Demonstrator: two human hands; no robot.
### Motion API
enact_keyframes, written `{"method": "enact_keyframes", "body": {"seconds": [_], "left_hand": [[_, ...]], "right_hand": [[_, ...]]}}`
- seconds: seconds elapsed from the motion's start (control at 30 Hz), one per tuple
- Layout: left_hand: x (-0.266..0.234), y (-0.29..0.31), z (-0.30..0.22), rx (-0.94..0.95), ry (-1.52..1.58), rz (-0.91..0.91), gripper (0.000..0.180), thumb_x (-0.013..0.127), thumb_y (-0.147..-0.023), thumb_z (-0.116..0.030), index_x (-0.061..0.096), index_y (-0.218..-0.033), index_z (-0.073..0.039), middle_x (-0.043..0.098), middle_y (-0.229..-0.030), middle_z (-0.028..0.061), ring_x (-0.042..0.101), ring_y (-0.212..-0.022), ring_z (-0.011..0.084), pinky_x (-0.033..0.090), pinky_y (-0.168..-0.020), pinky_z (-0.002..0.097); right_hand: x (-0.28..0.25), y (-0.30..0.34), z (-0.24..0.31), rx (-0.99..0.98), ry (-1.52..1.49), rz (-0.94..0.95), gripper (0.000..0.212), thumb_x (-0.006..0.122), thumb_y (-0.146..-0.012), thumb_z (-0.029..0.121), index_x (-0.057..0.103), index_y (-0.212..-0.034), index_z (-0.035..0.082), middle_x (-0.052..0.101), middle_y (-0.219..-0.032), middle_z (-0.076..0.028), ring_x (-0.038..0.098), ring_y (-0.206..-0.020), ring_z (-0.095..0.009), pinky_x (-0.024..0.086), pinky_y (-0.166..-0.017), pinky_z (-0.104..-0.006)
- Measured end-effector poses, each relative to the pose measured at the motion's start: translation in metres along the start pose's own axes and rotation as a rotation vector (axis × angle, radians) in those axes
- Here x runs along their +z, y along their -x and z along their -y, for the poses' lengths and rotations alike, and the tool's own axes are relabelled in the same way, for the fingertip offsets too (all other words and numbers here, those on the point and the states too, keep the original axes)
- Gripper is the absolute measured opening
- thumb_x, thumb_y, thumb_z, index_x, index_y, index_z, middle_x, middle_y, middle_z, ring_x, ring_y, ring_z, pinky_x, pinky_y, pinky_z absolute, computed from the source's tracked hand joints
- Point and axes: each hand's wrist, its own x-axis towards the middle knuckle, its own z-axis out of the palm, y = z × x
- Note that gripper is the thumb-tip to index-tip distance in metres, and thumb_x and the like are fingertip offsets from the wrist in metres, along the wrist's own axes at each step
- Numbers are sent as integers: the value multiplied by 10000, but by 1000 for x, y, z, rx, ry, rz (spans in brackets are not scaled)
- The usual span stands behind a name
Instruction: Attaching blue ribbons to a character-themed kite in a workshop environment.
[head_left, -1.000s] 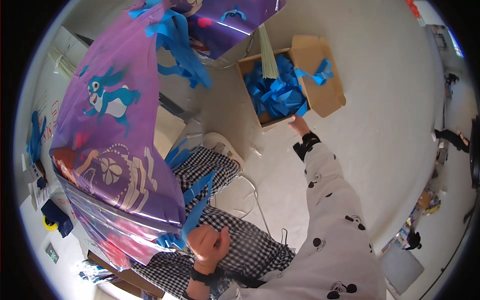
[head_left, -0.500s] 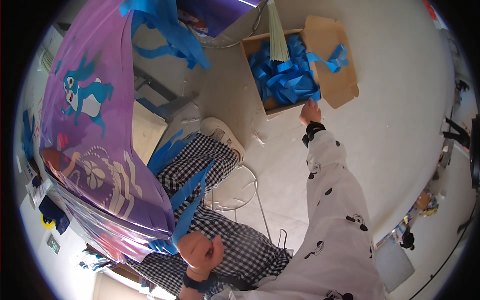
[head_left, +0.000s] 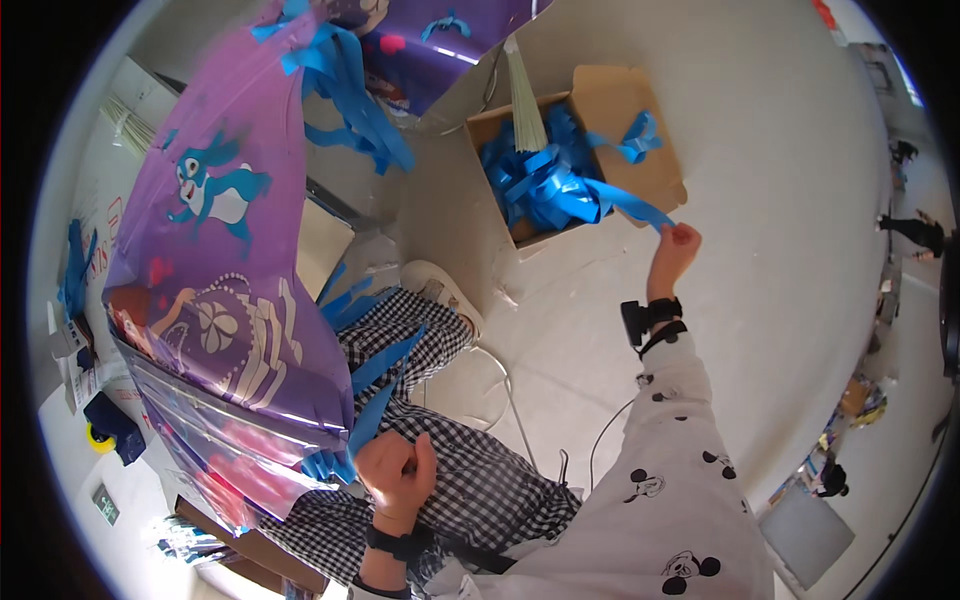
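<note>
My right hand [head_left: 674, 258] is closed on the end of a blue ribbon strip [head_left: 632, 203]. The strip stretches from a heap of blue ribbons [head_left: 553, 190] in an open cardboard box [head_left: 530, 242] on the floor. My left hand [head_left: 395, 475] is a closed fist above my lap, with its grip hidden. A loose blue ribbon [head_left: 372, 415] reaches its knuckles, and more ribbons [head_left: 328, 465] bunch beside it. Left of that hand hangs a purple plastic sheet [head_left: 235, 320] printed with a blue cartoon animal.
A bundle of pale thin sticks [head_left: 525, 100] hangs in front of the box. More blue ribbons [head_left: 360, 110] dangle from the purple sheet's upper end. Near my foot stands a round-framed metal stool [head_left: 510, 400]. A grey panel [head_left: 808, 535] lies at the lower right.
My right hand has moved from the box's near edge to the right, drawing a blue ribbon strip out taut. My left hand stays closed in nearly the same place.
</note>
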Motion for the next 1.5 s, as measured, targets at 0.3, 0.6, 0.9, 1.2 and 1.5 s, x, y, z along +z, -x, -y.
{"method": "enact_keyframes", "body": {"seconds": [0.3, 0.6, 0.9, 1.2, 1.5], "left_hand": [[-5, 21, -7, -34, 113, -72, 358, 724, -798, -14, 444, -576, -23, 426, -517, 65, 395, -414, 189, 251, -408, 320], [-49, 76, -51, -51, 298, 112, 112, 743, -789, -20, 653, -855, -26, 588, -706, 42, 508, -558, 125, 405, -508, 250], [-109, 83, -116, 280, 284, -89, 621, 753, -744, 24, 527, -1322, 2, 620, -1157, 168, 631, -1024, 282, 515, -870, 358], [-90, 96, -159, 603, 501, 275, 569, 446, -993, -425, 484, -1352, 15, 565, -1338, 193, 529, -1255, 319, 342, -1130, 424], [-10, 202, -230, 356, 1277, 328, 501, 384, -1037, -428, 545, -1214, 12, 682, -884, 142, 669, -801, 264, 492, -982, 428]], "right_hand": [[-78, -53, 125, -155, -409, 53, 259, 645, -888, 7, 535, -1121, -27, 554, -1009, -91, 580, -927, -165, 511, -874, -289], [-190, 12, 297, -379, -672, 183, 207, 599, -910, -4, 596, -1116, 12, 568, -1006, -32, 544, -926, -121, 451, -838, -259], [-298, 134, 406, -540, -1061, 463, 202, 599, -882, -40, 606, -1080, -3, 578, -1063, -49, 533, -925, -114, 433, -863, -266], [-327, 301, 413, -365, -1075, 1336, 139, 656, -886, -1, 638, -1024, 9, 605, -1021, -115, 597, -1016, -225, 463, -885, -338], [-316, 367, 384, -521, -1041, 1556, 406, 591, -936, 143, 489, -1313, 32, 518, -1145, -110, 533, -1058, -228, 425, -909, -356]]}}
